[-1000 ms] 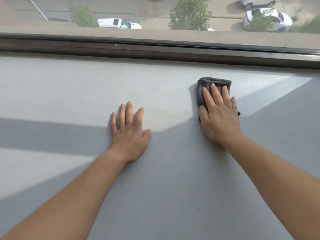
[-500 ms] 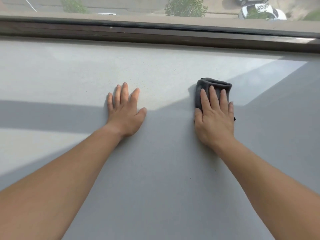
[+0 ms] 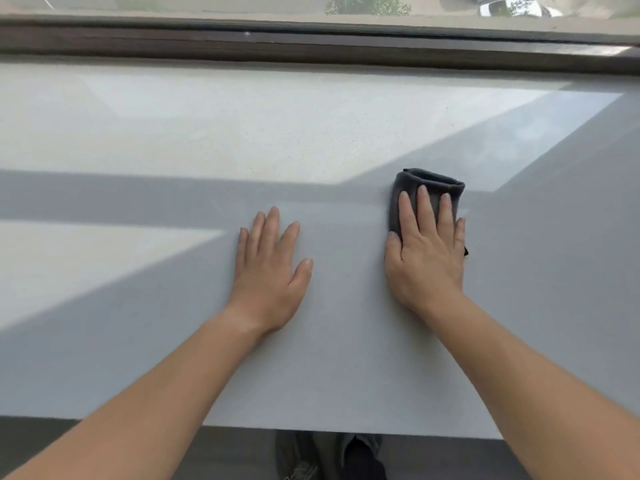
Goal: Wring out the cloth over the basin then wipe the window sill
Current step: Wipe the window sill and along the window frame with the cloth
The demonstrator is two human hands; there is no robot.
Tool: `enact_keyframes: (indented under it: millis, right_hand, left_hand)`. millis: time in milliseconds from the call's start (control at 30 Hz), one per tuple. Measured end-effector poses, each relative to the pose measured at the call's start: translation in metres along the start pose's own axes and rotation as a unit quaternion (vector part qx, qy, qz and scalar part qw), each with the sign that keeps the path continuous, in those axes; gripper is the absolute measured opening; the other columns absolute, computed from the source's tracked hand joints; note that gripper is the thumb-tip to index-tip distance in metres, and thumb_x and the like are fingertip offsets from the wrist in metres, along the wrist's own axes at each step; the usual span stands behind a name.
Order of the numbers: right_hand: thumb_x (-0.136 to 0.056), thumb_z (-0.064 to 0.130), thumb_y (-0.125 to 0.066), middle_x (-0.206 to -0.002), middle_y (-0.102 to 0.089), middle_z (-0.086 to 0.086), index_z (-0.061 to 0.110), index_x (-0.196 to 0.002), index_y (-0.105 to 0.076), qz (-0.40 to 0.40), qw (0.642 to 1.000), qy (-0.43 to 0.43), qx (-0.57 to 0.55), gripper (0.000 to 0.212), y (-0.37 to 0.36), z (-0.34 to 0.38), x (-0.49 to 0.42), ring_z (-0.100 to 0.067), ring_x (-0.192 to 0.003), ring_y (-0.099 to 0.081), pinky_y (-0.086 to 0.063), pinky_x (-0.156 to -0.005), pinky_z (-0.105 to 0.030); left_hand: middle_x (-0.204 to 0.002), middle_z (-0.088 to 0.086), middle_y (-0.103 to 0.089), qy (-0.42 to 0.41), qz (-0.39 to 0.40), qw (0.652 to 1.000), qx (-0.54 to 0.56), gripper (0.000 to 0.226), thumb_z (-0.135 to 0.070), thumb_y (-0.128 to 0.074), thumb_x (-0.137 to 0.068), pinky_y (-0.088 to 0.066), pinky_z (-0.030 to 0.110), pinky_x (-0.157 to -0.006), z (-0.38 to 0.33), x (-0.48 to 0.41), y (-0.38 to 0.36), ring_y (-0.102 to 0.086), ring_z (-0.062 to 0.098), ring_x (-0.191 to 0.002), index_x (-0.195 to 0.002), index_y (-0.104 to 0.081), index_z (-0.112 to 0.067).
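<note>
A folded dark grey cloth (image 3: pixel 429 183) lies on the wide grey window sill (image 3: pixel 173 140), right of centre. My right hand (image 3: pixel 427 258) presses flat on it with straight fingers, covering its near half. My left hand (image 3: pixel 270 271) rests flat on the bare sill to the left of the cloth, fingers spread and holding nothing. No basin is in view.
The dark window frame (image 3: pixel 311 46) runs along the sill's far side, with glass above it. The sill's front edge (image 3: pixel 346 432) crosses the bottom of the view, with the floor and my shoes (image 3: pixel 298 455) below it. Sunlit patches and shadows lie across the sill.
Both hands have drawn back from the window frame toward the sill's front edge, the right hand dragging the cloth with it. The view has tilted down, so the front edge now shows.
</note>
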State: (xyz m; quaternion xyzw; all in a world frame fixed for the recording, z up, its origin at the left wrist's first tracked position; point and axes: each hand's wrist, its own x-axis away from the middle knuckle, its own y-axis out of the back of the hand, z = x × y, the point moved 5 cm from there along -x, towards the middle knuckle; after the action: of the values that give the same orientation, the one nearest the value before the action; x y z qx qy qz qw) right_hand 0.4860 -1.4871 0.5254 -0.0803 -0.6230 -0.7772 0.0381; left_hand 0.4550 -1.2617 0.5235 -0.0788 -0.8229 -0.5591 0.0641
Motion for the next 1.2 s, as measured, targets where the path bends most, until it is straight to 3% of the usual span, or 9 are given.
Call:
enact_keyframes:
  millis: [200,267,367,433,600,700,900,1067,1200]
  right_hand:
    - [-0.100,0.045,-0.034,-0.167,-0.018,0.003,0.029,-0.157,-0.026,0.018,0.975,0.217,0.044,0.060,-0.028,0.028,0.105,-0.027,-0.155,-0.007,-0.010,-0.123,-0.055]
    - [-0.099,0.046,-0.030,-0.167,-0.014,0.006,0.032,-0.157,-0.022,0.011,0.982,0.179,0.061,0.061,-0.023,0.005,0.089,-0.023,-0.155,-0.003,-0.004,-0.124,-0.052]
    - [-0.097,0.045,-0.020,-0.168,0.000,0.009,0.033,-0.159,-0.010,0.009,0.999,0.025,0.018,0.064,-0.009,-0.023,0.064,-0.018,-0.154,0.011,0.009,-0.124,-0.046]
    - [-0.098,0.043,-0.020,-0.169,0.001,0.007,0.031,-0.160,-0.009,-0.013,1.000,-0.020,0.002,0.064,-0.012,-0.013,0.074,-0.020,-0.154,0.012,0.006,-0.124,-0.049]
    - [-0.098,0.039,-0.037,-0.168,-0.015,-0.001,0.025,-0.158,-0.024,-0.002,0.991,0.136,0.015,0.063,-0.039,0.052,0.169,-0.031,-0.155,-0.003,-0.014,-0.121,-0.059]
    - [-0.099,0.039,-0.040,-0.167,-0.018,0.001,0.026,-0.157,-0.028,0.002,0.981,0.194,0.031,0.061,-0.040,0.041,0.183,-0.028,-0.155,-0.007,-0.017,-0.121,-0.057]
    - [-0.097,0.038,-0.026,-0.168,-0.010,0.000,0.024,-0.159,-0.017,-0.028,0.999,-0.004,0.022,0.064,-0.025,-0.026,0.147,-0.027,-0.155,0.001,-0.009,-0.123,-0.056]
    - [-0.098,0.036,-0.036,-0.168,-0.014,-0.002,0.023,-0.158,-0.023,-0.005,0.992,0.127,0.022,0.063,-0.042,0.032,0.206,-0.032,-0.155,-0.002,-0.014,-0.121,-0.059]
    - [-0.097,0.035,-0.037,-0.167,-0.017,0.002,0.026,-0.157,-0.027,0.005,0.987,0.160,0.036,0.062,-0.033,-0.002,0.197,-0.026,-0.155,-0.004,-0.011,-0.123,-0.056]
  left_hand:
    - [-0.166,0.002,0.014,0.001,0.034,0.999,-0.011,0.074,-0.048,-0.019,-0.088,0.020,0.035,-0.118,0.004,0.000,0.000,0.020,0.016,-0.151,-0.158,-0.009,-0.025]
    - [-0.165,0.002,0.017,-0.001,0.048,0.999,-0.013,0.075,-0.049,-0.018,-0.088,0.020,0.037,-0.119,0.003,0.001,-0.001,0.023,0.015,-0.150,-0.158,-0.006,-0.025]
    - [-0.165,0.004,0.019,-0.003,0.055,0.998,-0.040,0.077,-0.053,-0.017,-0.088,0.019,0.041,-0.119,0.003,0.002,-0.001,0.025,0.018,-0.149,-0.158,-0.003,-0.024]
    - [-0.165,0.006,0.020,-0.003,0.051,0.997,-0.060,0.074,-0.054,-0.021,-0.094,0.019,0.042,-0.119,0.002,0.003,-0.002,0.026,0.020,-0.149,-0.158,0.000,-0.023]
    - [-0.165,0.008,0.019,0.000,0.038,0.996,-0.082,0.070,-0.051,-0.026,-0.100,0.018,0.046,-0.119,-0.002,0.005,-0.003,0.025,0.021,-0.149,-0.158,0.001,-0.020]
    - [-0.165,0.007,0.018,-0.003,0.039,0.996,-0.078,0.070,-0.050,-0.027,-0.100,0.017,0.045,-0.120,-0.001,0.005,-0.003,0.024,0.021,-0.150,-0.158,-0.001,-0.021]
    - [-0.165,0.007,0.020,-0.003,0.048,0.995,-0.090,0.072,-0.052,-0.027,-0.099,0.018,0.045,-0.119,0.000,0.005,-0.005,0.025,0.021,-0.149,-0.158,0.002,-0.021]
    - [-0.164,0.007,0.020,-0.004,0.060,0.995,-0.083,0.072,-0.052,-0.027,-0.100,0.018,0.045,-0.119,-0.001,0.005,-0.002,0.026,0.021,-0.149,-0.158,0.002,-0.021]
    - [-0.165,0.004,0.019,0.006,0.080,0.995,-0.059,0.070,-0.051,-0.028,-0.100,0.017,0.043,-0.120,0.000,0.006,0.003,0.025,0.018,-0.149,-0.158,-0.001,-0.023]
